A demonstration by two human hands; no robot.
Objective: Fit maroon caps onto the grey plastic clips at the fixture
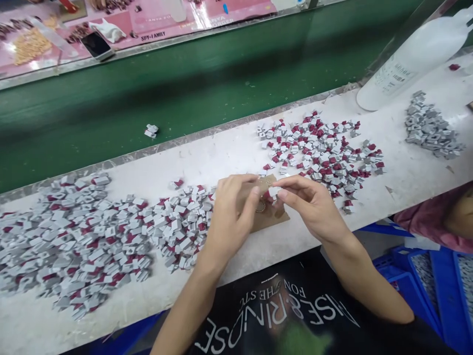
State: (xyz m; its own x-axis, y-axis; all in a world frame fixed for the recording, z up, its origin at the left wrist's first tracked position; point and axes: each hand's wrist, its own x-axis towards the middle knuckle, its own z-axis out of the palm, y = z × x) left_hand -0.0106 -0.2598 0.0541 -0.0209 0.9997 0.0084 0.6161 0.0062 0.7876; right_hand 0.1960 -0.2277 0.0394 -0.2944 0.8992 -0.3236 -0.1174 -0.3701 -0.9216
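My right hand (312, 204) pinches a small grey plastic piece (274, 192) with some dark red beside it, between thumb and fingertips. The piece is just above a brown cardboard sheet (271, 224). My left hand (234, 207) rests over the left part of that cardboard, thumb apart from the bent fingers, with nothing visible in it. A round metallic ring (260, 205) shows on the cardboard between my hands. To the left of my left hand lies a heap of grey and dark red pieces (181, 227). Another grey and dark red heap (318, 148) spreads beyond my right hand.
A larger heap (81, 241) covers the left of the white bench (207, 162). Grey pieces (430, 125) and a white bottle (410, 59) stand at the right. Behind runs a green belt (221, 84) carrying a loose piece (151, 130). Blue crates (406, 281) and a person's sleeve (432, 217) are lower right.
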